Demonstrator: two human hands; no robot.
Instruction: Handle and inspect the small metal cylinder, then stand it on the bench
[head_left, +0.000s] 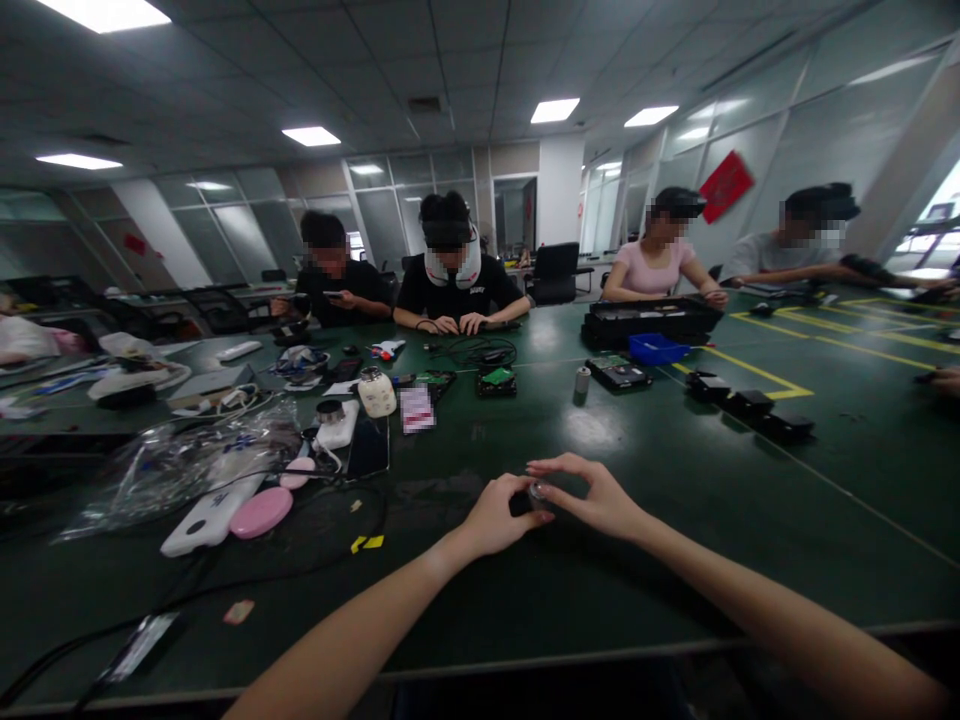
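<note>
Between my two hands is a small silver metal cylinder (536, 493), partly covered by my fingers. My left hand (496, 515) grips it from the left, the thumb at its near side and the fingers behind. From the right, my right hand (592, 493) holds its upper part with the thumb, the index finger arching over the far side. The cylinder is low over the green table, and whether it touches the surface cannot be made out. A similar silver cylinder (582, 380) stands upright farther back.
Left of my hands lie a dark phone (369, 447), a pink round case (261, 513), a white power bank (214, 515), plastic wrap (187, 460) and cables. Farther off are hard drives (619, 372), a blue tray (658, 349) and black blocks (750, 403). Several people sit across the table.
</note>
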